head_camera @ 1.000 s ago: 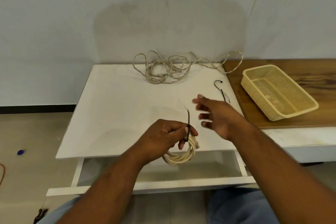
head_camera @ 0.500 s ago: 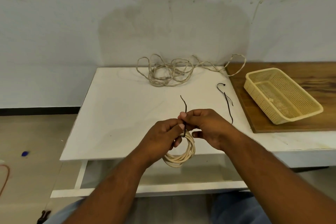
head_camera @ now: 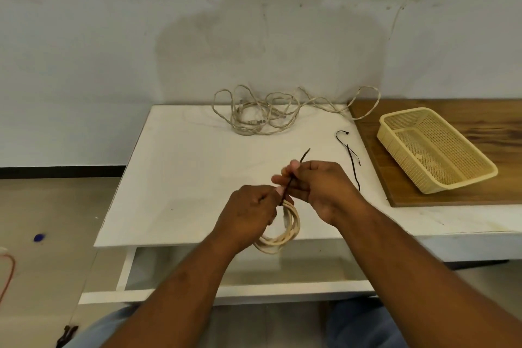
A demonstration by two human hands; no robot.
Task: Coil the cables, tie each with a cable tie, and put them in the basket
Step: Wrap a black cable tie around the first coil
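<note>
The left hand [head_camera: 248, 215] grips the coiled cable [head_camera: 285, 230]. The right hand [head_camera: 319, 186] pinches its black cable tie [head_camera: 296, 171], whose tail points toward one o'clock.

One wide-angle view, from the person's head, faces forward and down, close above the left hand [head_camera: 248, 213] and right hand [head_camera: 324, 189], across the white table [head_camera: 183, 178] to the wall [head_camera: 113, 51].

white table [head_camera: 183, 172] | tangled cable [head_camera: 254, 118] | black cable tie [head_camera: 352, 157] | wooden board [head_camera: 409, 186] bearing basket [head_camera: 460, 182]
</note>
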